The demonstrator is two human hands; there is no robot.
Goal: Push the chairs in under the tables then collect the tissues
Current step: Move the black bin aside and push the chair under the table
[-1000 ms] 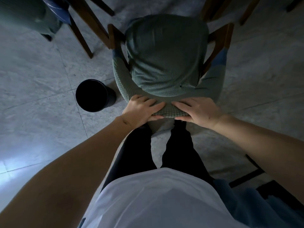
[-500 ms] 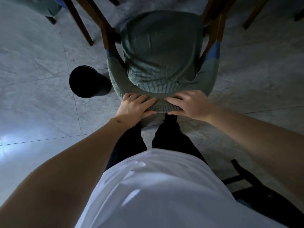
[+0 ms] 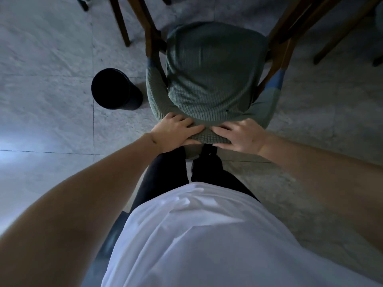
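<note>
Bin point(image 3: 113, 89) on the floor up-left of the left hand point(image 3: 173, 132).
Both hands, left and right hand point(image 3: 241, 136), grip the chair point(image 3: 209, 75) backrest between them.

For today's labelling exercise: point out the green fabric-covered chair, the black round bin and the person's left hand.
green fabric-covered chair point(image 3: 209, 65): head view, seat cushion middle.
black round bin point(image 3: 112, 88): head view, dark opening.
left hand point(image 3: 176, 132): head view, back of hand.

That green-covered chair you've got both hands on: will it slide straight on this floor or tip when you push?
The chair will probably slide easily: the floor looks like smooth polished tile. Both hands, left and right, hold the backrest top, so pushing high might tilt it forward if a leg catches. The knit cover may shift slightly under the fingers.
</note>
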